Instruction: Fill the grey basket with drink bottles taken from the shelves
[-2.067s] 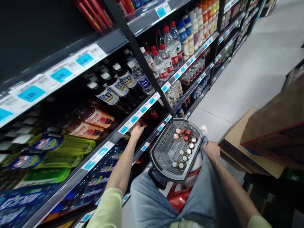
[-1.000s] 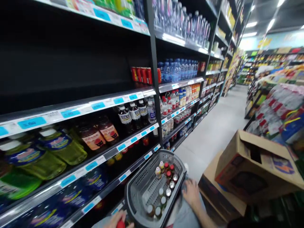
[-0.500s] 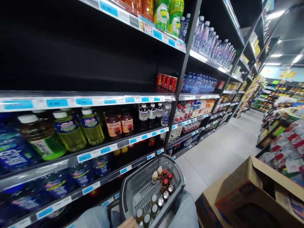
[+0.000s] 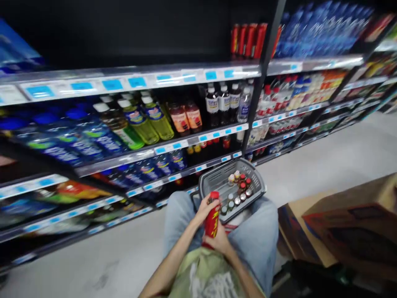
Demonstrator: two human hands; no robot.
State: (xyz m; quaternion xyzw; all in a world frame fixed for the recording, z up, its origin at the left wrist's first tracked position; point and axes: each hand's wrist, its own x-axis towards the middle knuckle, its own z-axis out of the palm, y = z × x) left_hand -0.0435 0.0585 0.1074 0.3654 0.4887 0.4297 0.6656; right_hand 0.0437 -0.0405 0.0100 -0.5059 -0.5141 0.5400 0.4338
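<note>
"Red bottle (image 4: 212, 220): where is it sitting, and what is the grip doing?"

"The left hand (image 4: 204, 209) is grasping its upper end, the right hand (image 4: 218, 240) its lower, just beside the basket (image 4: 217, 175)."

"How far along?"

"Small bottles (image 4: 242, 186) and cans (image 4: 237, 201) are already standing inside; this one is being held outside. What is remaining, one cannot tell."

"And around?"

"At left, stocked shelves (image 4: 124, 159) are flanking the person; at right, cartons (image 4: 356, 231) are crowding the right knee (image 4: 265, 215). Nothing visible is covering the basket."
</note>
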